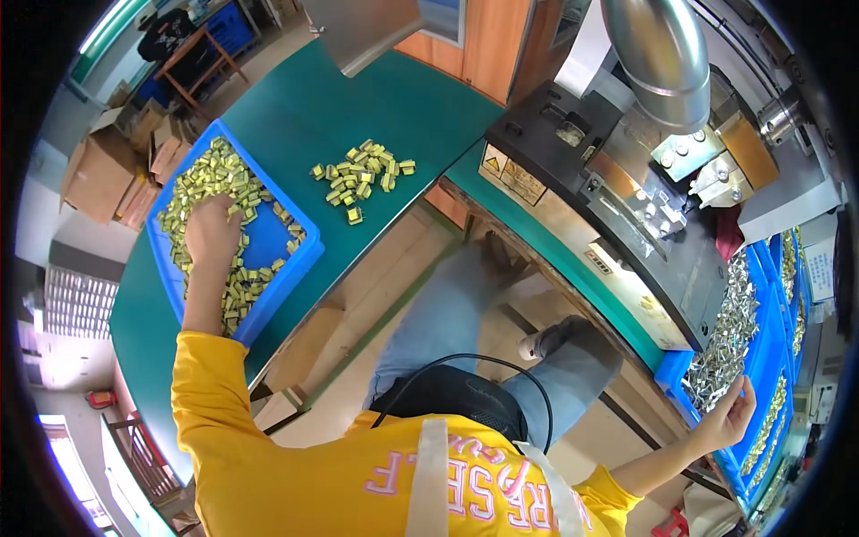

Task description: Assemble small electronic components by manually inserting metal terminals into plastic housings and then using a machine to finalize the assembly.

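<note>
My left hand [213, 234] reaches down into a blue plastic tray [300, 255] on the left of the green table. Its fingers are closed among small yellow-taped components [255, 285], with one at the fingertips; part of the fingers is hidden. A loose heap of the same yellow-taped components [362, 173] lies on the table to the right of the tray. On the far right, my right hand [729, 419] hovers at a blue bin [677, 365] of shiny silver metal pieces [727, 331]. Its fingers are curled together, and anything in them is too small to make out.
A black-topped machine [573, 170] with a silver duct [662, 63] stands at the right. More blue bins [761, 380] line up beyond the silver pieces. Cardboard boxes [107, 170] are stacked past the left tray. A black cable [465, 358] loops over my lap.
</note>
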